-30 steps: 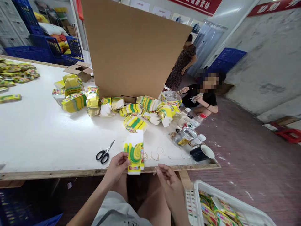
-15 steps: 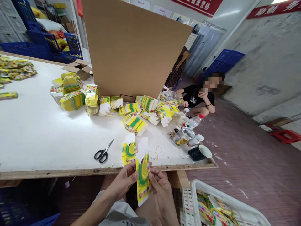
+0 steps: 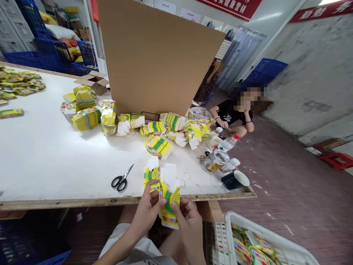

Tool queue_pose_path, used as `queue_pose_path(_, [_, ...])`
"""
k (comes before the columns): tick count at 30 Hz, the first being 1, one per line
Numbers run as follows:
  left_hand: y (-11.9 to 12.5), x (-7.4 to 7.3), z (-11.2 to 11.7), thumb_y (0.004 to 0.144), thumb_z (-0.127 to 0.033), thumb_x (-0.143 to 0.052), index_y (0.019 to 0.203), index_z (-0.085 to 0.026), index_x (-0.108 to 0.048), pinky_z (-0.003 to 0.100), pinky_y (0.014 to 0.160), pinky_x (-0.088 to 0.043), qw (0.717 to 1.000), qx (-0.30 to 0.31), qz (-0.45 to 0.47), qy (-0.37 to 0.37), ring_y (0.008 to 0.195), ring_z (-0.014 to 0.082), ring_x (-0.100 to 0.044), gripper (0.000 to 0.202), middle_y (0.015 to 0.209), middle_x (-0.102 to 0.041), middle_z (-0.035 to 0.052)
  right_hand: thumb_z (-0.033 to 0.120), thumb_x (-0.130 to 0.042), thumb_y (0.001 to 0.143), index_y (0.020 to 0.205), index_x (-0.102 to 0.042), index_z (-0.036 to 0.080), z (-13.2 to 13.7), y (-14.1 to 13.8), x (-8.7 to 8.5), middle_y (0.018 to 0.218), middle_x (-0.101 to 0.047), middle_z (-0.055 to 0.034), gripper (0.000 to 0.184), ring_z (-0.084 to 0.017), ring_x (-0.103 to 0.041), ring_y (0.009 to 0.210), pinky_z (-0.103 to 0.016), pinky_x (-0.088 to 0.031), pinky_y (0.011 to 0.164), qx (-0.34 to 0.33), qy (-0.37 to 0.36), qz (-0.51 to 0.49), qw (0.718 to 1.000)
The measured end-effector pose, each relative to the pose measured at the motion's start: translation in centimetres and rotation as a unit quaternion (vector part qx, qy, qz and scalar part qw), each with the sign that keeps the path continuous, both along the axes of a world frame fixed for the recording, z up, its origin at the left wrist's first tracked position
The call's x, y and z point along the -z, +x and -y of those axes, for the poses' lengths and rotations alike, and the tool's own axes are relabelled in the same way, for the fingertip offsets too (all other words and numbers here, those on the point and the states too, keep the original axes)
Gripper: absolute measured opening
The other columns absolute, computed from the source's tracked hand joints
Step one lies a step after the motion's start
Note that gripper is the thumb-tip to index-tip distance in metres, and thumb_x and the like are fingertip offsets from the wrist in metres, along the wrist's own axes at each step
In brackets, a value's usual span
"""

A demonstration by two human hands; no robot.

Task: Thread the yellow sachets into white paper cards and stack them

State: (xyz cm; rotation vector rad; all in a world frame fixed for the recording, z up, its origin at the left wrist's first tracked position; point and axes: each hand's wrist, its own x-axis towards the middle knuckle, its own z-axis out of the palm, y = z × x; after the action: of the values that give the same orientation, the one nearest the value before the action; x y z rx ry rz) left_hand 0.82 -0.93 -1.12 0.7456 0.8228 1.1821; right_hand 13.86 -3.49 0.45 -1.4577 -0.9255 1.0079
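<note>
Between my two hands, just off the table's front edge, is a yellow and green printed carton [image 3: 170,209] with its white flap upward. My left hand [image 3: 149,206] grips its left side, thumb on the front. From the right, my right hand [image 3: 187,217] pinches it, thumb also on the printed face. Behind my left fingers, another yellow and green carton [image 3: 151,175] lies at the table edge with a white flap raised. Black-handled scissors [image 3: 121,179] lie open to the left. Rubber bands [image 3: 184,180] rest on the table to the right.
Bundles of flat cartons [image 3: 158,146] line the table before a tall cardboard sheet [image 3: 162,59]. A jar [image 3: 215,161], bottles and a dark mug [image 3: 234,179] crowd the right corner. A white basket [image 3: 275,235] with cartons stands low right. A person [image 3: 231,114] sits beyond the table.
The carton has turned from nearly edge-on to show its broad front, and looks wider. My left fingers have moved up slightly. The seated person's hand has lowered.
</note>
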Motion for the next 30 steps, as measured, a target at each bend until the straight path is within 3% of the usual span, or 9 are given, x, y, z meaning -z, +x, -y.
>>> queue_pose_path(3, [-0.7, -0.5, 0.1, 0.083, -0.032, -0.071, 0.138, -0.025, -0.033, 0.03, 0.076, -0.052, 0.999, 0.04, -0.016, 0.027, 0.084, 0.0194, -0.068, 0.067, 0.1, -0.072, 0.0074, 0.04, -0.078, 0.072, 0.106, -0.062, 0.021, -0.1, 0.7, -0.2, 0.095, -0.071, -0.0074, 0.042, -0.024, -0.067, 0.084, -0.034, -0.056, 0.074, -0.021, 0.03, 0.013, 0.999])
queue_pose_path(6, [-1.7, -1.1, -0.1, 0.085, -0.029, -0.068, 0.136, -0.024, -0.039, 0.03, 0.08, -0.051, 0.993, 0.106, -0.016, 0.049, 0.089, 0.0204, -0.068, 0.06, 0.101, -0.072, 0.0077, 0.041, -0.073, 0.079, 0.126, -0.053, 0.024, -0.2, 1.5, -1.0, 0.104, -0.069, -0.0088, 0.053, -0.023, -0.067, 0.089, -0.034, -0.055, 0.079, -0.086, 0.04, -0.001, 0.995])
queue_pose_path(8, [-2.3, -1.4, -0.3, 0.083, -0.028, -0.07, 0.129, -0.023, -0.047, 0.03, 0.081, -0.05, 0.987, 0.15, 0.007, 0.05, 0.091, 0.021, -0.067, 0.052, 0.099, -0.072, 0.0067, 0.042, -0.07, 0.082, 0.123, -0.055, 0.023, -0.4, 2.0, -1.6, 0.098, -0.07, -0.0078, 0.047, -0.022, -0.067, 0.086, -0.032, -0.054, 0.076, -0.134, 0.034, -0.01, 0.99])
queue_pose_path(12, [-2.7, -1.8, -0.2, 0.077, -0.025, -0.077, 0.111, -0.024, -0.056, 0.026, 0.073, -0.05, 0.975, 0.21, 0.068, 0.035, 0.084, 0.018, -0.067, 0.041, 0.094, -0.071, 0.0035, 0.044, -0.067, 0.084, 0.095, -0.063, 0.021, -0.8, 2.7, -2.9, 0.078, -0.065, -0.0024, 0.026, -0.018, -0.061, 0.072, -0.025, -0.049, 0.063, -0.176, 0.02, 0.013, 0.984])
queue_pose_path(16, [-2.6, -1.8, 0.1, 0.075, -0.026, -0.079, 0.129, -0.028, -0.046, 0.026, 0.069, -0.051, 0.974, 0.21, 0.081, 0.014, 0.077, 0.0174, -0.068, 0.063, 0.091, -0.071, 0.0024, 0.045, -0.065, 0.085, 0.075, -0.062, 0.019, -1.0, 2.8, -3.4, 0.067, -0.054, 0.0013, 0.028, -0.014, -0.052, 0.063, -0.023, -0.044, 0.057, -0.171, 0.023, 0.047, 0.984])
queue_pose_path(19, [-2.8, -1.7, 0.0, 0.074, -0.027, -0.08, 0.141, -0.029, -0.035, 0.027, 0.069, -0.051, 0.972, 0.225, 0.07, -0.005, 0.077, 0.0184, -0.07, 0.08, 0.095, -0.073, 0.005, 0.045, -0.068, 0.083, 0.078, -0.064, 0.02, -1.1, 2.8, -3.3, 0.07, -0.059, -0.0001, 0.026, -0.017, -0.056, 0.067, -0.025, -0.048, 0.062, -0.166, 0.016, 0.034, 0.985])
queue_pose_path(24, [-3.0, -1.4, -0.5, 0.078, -0.024, -0.075, 0.126, -0.023, -0.054, 0.031, 0.078, -0.052, 0.98, 0.195, 0.008, 0.027, 0.091, 0.0236, -0.071, 0.052, 0.106, -0.074, 0.01, 0.051, -0.071, 0.078, 0.103, -0.062, 0.022, -1.5, 3.5, -3.6, 0.08, -0.068, -0.0039, 0.039, -0.02, -0.063, 0.075, -0.029, -0.051, 0.07, -0.077, 0.032, 0.022, 0.996])
queue_pose_path(27, [-2.7, -1.3, -0.4, 0.081, -0.022, -0.071, 0.123, -0.023, -0.058, 0.033, 0.084, -0.052, 0.984, 0.163, -0.045, 0.049, 0.101, 0.0259, -0.068, 0.045, 0.113, -0.072, 0.0105, 0.047, -0.068, 0.08, 0.114, -0.063, 0.019, -1.6, 3.6, -4.1, 0.064, -0.06, 0.0022, 0.044, -0.017, -0.057, 0.063, -0.027, -0.046, 0.062, -0.148, -0.015, 0.04, 0.988])
queue_pose_path(30, [-2.6, -1.5, -0.3, 0.083, -0.022, -0.067, 0.129, -0.023, -0.056, 0.036, 0.09, -0.05, 0.982, 0.174, -0.053, 0.056, 0.107, 0.0268, -0.066, 0.047, 0.118, -0.07, 0.0113, 0.036, -0.07, 0.077, 0.112, -0.067, 0.019, -1.5, 3.1, -4.4, 0.058, -0.047, 0.0071, 0.038, -0.013, -0.046, 0.053, -0.023, -0.038, 0.054, -0.181, -0.043, 0.113, 0.976])
